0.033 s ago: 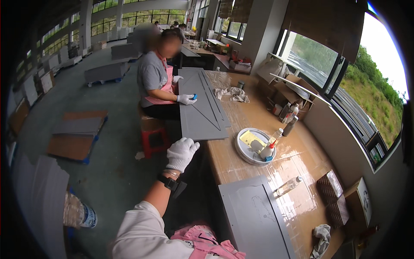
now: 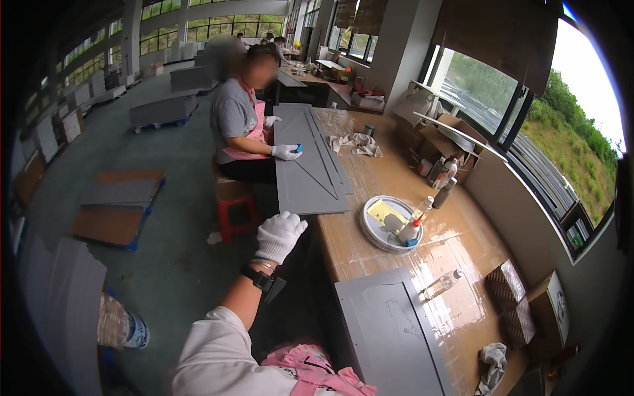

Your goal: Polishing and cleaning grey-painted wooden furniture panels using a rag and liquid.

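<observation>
My left hand (image 2: 280, 237), in a white knit glove, is raised beside the table's near left edge. Its fingers are curled in, with the palm turned away, so anything inside is hidden. A watch (image 2: 262, 279) and thin bracelets circle that wrist. In front of me a grey panel (image 2: 386, 330) with a long dark groove and a squiggly mark lies on the table, apart from the hand. My right hand is out of view. Just beyond my glove lies a second grey panel (image 2: 300, 188) with diagonal grooves, where a co-worker's gloved hand (image 2: 285, 152) holds a small blue thing.
On the film-covered table (image 2: 370, 175), a round white tray (image 2: 371, 234) holds a yellow sheet and a red-tipped bottle (image 2: 411, 230). A clear bottle (image 2: 442, 284) lies by my panel; a rag (image 2: 491, 366) is at lower right. A red stool (image 2: 236, 218) stands left.
My left hand has shifted very slightly to the right. Nothing else has visibly moved.
</observation>
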Tool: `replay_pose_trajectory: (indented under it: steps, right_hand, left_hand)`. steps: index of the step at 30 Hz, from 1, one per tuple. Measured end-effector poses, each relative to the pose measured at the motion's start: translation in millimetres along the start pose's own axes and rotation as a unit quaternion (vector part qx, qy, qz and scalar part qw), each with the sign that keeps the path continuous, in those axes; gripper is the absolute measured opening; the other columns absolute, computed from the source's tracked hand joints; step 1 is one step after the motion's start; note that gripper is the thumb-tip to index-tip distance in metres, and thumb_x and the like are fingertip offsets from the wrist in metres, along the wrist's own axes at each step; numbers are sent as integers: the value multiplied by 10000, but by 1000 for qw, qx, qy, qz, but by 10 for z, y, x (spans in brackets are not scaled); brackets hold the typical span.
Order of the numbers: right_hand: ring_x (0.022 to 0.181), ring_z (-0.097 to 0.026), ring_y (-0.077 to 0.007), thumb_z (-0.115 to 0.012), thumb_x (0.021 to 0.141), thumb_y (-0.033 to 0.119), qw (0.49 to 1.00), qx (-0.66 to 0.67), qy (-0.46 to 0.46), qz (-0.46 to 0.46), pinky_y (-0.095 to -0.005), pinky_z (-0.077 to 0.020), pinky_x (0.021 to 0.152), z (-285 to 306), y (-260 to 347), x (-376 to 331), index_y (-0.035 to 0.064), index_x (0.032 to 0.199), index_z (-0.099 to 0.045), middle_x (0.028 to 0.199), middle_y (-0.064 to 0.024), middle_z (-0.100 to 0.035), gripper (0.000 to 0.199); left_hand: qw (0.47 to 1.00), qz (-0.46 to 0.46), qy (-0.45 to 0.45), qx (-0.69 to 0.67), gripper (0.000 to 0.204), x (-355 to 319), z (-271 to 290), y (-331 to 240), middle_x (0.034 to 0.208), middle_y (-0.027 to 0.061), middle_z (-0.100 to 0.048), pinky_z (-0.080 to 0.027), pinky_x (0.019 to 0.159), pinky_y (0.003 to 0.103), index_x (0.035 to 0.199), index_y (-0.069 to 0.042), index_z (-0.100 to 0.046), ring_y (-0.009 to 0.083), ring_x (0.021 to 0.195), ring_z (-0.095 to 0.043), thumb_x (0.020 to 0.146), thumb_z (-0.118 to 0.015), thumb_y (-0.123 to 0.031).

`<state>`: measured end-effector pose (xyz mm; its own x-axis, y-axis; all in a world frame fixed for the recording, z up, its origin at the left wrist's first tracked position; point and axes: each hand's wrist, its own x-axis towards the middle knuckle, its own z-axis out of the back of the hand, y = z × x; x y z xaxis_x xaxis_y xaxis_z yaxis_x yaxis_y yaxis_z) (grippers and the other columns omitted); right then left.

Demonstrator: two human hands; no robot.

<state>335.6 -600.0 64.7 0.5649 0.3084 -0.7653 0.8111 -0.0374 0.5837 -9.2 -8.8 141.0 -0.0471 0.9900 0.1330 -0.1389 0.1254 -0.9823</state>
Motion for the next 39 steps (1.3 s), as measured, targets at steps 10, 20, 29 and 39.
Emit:
replay_pose_trajectory:
  steps: [10, 20, 29, 39]
  right_hand:
    - [760, -608, -228, -572, 969, 311, 1000, -1, 2, 2, -380, -528, 669, -27, 28, 1, 95, 1045, -601, 879, -63, -625, 230]
    - [785, -621, -243, -557, 977, 280, 1000, 2, -7, 5, -393, -543, 690, -45, 70, -30, 90, 1052, -592, 899, -77, -625, 207]
    - [807, -632, -257, -543, 984, 252, 1000, 5, -18, 5, -404, -557, 709, -35, 89, -65, 86, 1058, -583, 918, -89, -626, 187]
    - [832, -644, -272, -528, 991, 222, 997, 52, -54, 23, -417, -572, 730, 452, -33, -306, 81, 1066, -574, 939, -103, -627, 166]
  left_hand:
    - [771, 257, 33, -581, 321, 57, 16, 15, 620, -53, -531, -407, 430, 227, 856, -103, -616, 77, 480, -484, 938, -676, -407]
    - [934, 87, -19, -345, 259, 96, -46, 63, 689, -38, -582, -449, 471, 227, 924, -97, -633, 73, 529, -527, 963, -655, -352]
    - [958, -199, -45, 199, 196, 9, -70, 68, 910, 91, -688, -534, 712, 402, 904, -117, -684, 289, 813, -674, 897, -681, -313]
    - [961, 66, -18, -267, 115, 86, -84, 244, 756, -34, -613, -511, 510, 216, 985, -131, -654, 44, 579, -548, 961, -653, -243]
